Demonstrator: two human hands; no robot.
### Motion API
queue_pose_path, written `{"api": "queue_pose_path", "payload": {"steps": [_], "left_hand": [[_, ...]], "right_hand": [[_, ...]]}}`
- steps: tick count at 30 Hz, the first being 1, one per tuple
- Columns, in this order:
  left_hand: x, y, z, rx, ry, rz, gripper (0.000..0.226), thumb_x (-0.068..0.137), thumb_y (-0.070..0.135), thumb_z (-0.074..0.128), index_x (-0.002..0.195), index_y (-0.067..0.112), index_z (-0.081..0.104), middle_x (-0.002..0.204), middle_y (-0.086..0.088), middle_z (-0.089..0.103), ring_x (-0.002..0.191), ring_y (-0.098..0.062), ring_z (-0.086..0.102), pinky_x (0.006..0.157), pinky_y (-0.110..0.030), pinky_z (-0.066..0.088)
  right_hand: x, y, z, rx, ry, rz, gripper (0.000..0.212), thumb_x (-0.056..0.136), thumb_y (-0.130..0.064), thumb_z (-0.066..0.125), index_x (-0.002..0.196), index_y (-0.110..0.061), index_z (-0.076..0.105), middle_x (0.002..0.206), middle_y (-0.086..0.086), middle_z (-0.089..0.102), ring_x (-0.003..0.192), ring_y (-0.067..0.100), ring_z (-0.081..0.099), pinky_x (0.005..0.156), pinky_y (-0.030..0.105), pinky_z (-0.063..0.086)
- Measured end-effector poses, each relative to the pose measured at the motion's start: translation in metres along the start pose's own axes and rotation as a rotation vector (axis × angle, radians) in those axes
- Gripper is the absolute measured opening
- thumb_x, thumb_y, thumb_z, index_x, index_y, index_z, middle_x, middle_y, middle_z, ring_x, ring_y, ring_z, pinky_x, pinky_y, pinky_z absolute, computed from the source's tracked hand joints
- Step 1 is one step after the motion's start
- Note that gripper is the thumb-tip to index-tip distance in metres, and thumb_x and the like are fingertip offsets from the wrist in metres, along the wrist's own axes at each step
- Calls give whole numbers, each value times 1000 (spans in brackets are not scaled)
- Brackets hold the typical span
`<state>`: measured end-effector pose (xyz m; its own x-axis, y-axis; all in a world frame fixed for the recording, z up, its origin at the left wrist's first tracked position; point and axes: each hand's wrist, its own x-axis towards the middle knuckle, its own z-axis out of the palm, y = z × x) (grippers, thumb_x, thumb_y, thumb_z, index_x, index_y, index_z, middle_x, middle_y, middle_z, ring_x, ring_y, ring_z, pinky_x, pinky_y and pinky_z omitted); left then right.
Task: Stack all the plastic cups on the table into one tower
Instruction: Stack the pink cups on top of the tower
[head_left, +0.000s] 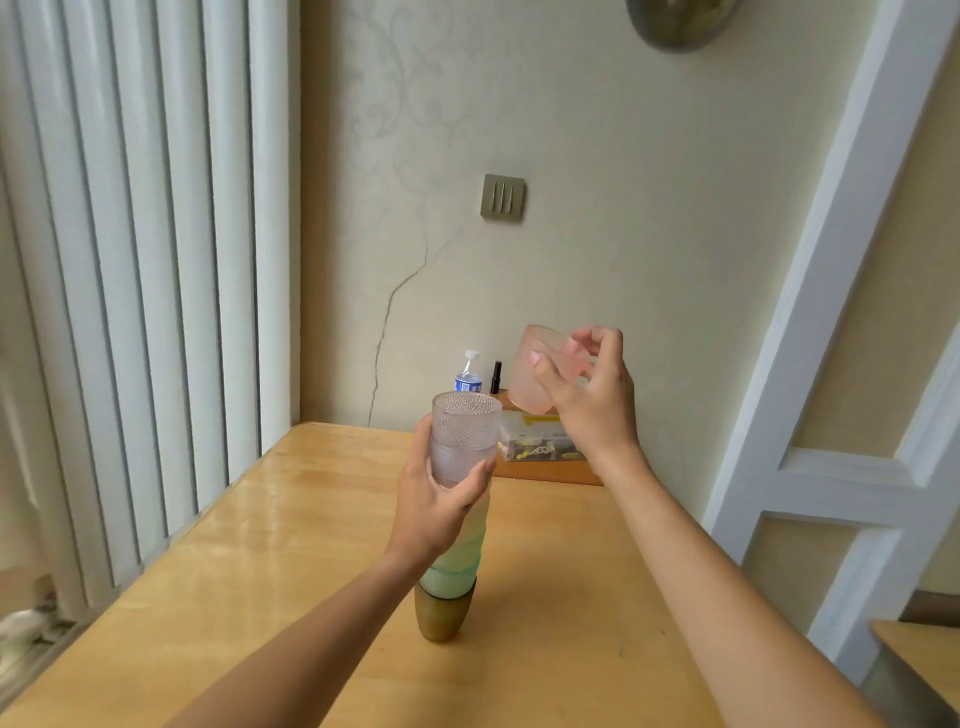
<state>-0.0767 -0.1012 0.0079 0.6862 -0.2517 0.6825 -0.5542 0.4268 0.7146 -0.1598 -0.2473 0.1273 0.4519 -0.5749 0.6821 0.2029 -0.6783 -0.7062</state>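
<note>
A tower of nested plastic cups (457, 545) stands on the wooden table (249, 571). A brown cup (441, 616) forms its base, green cups sit above it, and clear textured cups (465, 431) top it. My left hand (439, 499) wraps around the upper part of the tower, just under the clear cups. My right hand (589, 395) holds a pink frosted cup (535, 371) in the air, tilted, above and to the right of the tower's top. Its fingers pinch the cup's side.
A small water bottle (469, 375) and a dark little tube (496, 375) stand at the back by the wall. A clear box of small items (535, 441) lies behind the tower. White vertical blinds (130, 260) run along the left; a white door frame (831, 312) stands right.
</note>
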Motion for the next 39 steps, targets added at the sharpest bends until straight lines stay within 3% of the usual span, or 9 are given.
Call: {"api": "queue_pose_path", "payload": {"steps": [6,10,13,23,29,31,34,37,39], "left_hand": [[-4,1,-9,47,-22,-49,57,86,25,84,136,27,58,121,7,77,112,-9,74,99,-28,59],[-3,2,-12,103,-53,-63,61,83,32,84,138,25,56,122,6,77,114,-12,75,103,-41,59],[-2,3,-15,122,-81,-87,65,82,36,84,138,24,55,123,5,77,116,-13,74,106,-45,58],[-1,10,-24,134,-168,-151,60,89,29,86,137,38,51,129,14,75,121,-4,71,100,-21,56],[-1,12,-28,90,-222,-191,72,90,29,85,148,37,44,135,10,73,127,-8,70,106,-31,56],[-2,13,-29,108,-232,-191,73,91,29,85,148,41,42,136,12,72,126,-5,69,104,-26,56],[-3,13,-30,126,-243,-186,71,91,27,84,145,46,42,134,18,72,126,-1,69,103,-23,56],[-3,14,-32,127,-258,-193,72,93,23,83,145,47,40,133,27,70,126,3,67,103,-20,55],[-3,15,-33,137,-261,-194,72,94,21,82,142,53,39,132,32,69,126,7,66,100,-13,53]], "right_hand": [[-14,-47,21,11,-131,-99,70,79,-45,80,137,-13,57,126,3,63,121,20,60,104,38,51],[-21,-52,34,-57,-150,-125,65,84,-39,82,139,-13,60,135,1,61,124,17,58,107,30,47],[-21,-56,36,-75,-161,-117,63,83,-40,83,137,-14,62,133,1,62,120,19,61,106,34,49],[-24,-64,45,-116,-185,-106,63,83,-42,83,137,-15,62,134,2,61,120,21,61,104,34,50],[-34,-45,51,-209,-263,-99,66,81,-42,84,137,-15,61,134,1,59,123,18,58,103,28,46],[-41,-35,52,-232,-221,-82,61,83,-46,80,133,-18,61,132,-2,61,123,16,58,99,24,42],[-45,-25,52,-214,-178,-79,59,83,-49,78,132,-21,60,131,-6,61,117,14,57,101,31,45],[-47,-20,55,-146,-236,-25,63,82,-52,78,135,-28,53,130,-6,61,114,13,56,90,25,41],[-49,-16,56,-98,-275,-12,66,82,-53,78,137,-31,49,131,-6,60,116,14,56,90,25,42]]}}
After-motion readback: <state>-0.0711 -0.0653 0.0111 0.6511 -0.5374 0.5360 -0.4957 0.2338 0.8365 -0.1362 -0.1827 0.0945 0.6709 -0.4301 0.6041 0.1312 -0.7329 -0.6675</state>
